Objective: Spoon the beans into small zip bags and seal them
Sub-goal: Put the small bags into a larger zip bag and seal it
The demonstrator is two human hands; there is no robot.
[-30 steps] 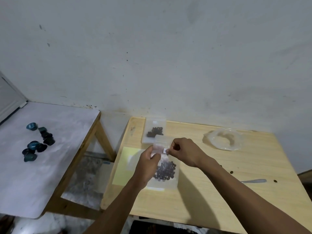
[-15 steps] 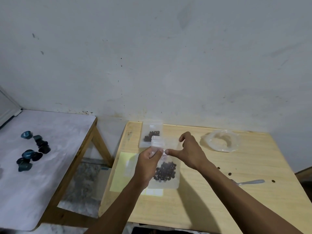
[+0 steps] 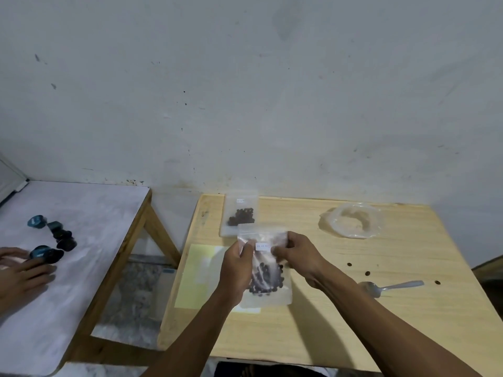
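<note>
Fingers (image 3: 246, 250) of both hands are pinching the zip bag (image 3: 268, 291) along its top strip; being limp, light and bottom-heavy with beans (image 3: 265, 278), it is best held there

A white-topped side table (image 3: 81, 213) stood to the left of the wooden table (image 3: 353, 322), apart from it, both against a scuffed pale wall (image 3: 245, 91). On the white top lay a cluster of dark and teal capsules (image 3: 53, 238) (exactly what they were could not be told), with another person's hand (image 3: 19, 270) touching the nearest one.
</note>
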